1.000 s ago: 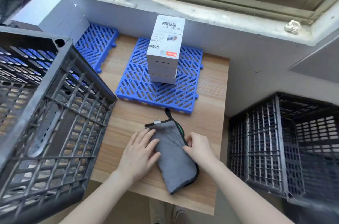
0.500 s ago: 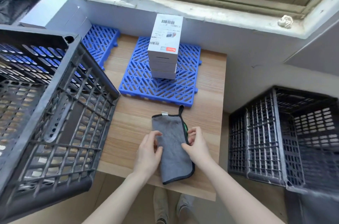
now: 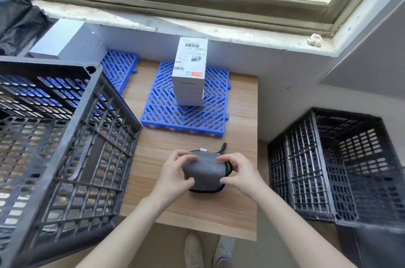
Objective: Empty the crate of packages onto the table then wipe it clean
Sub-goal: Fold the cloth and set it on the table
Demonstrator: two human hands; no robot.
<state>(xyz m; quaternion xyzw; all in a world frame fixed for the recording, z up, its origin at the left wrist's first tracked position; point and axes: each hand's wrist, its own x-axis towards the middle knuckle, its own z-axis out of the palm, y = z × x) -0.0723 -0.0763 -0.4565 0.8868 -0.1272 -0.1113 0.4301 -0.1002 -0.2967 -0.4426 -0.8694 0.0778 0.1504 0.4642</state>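
Note:
A grey cloth with black edging sits bunched and folded on the wooden table, near its front edge. My left hand grips the cloth's left side and my right hand grips its right side. A large black plastic crate stands on the table's left part, and its mesh shows no packages inside. A stack of white packages rests on a blue grid mat at the back of the table.
A second blue mat and grey boxes lie at the back left. Another black crate stands on the floor to the right of the table. A window sill runs behind. My shoes show below the table edge.
The cloth lay flat and long under both hands; now it is folded into a shorter bundle and both hands grip its sides.

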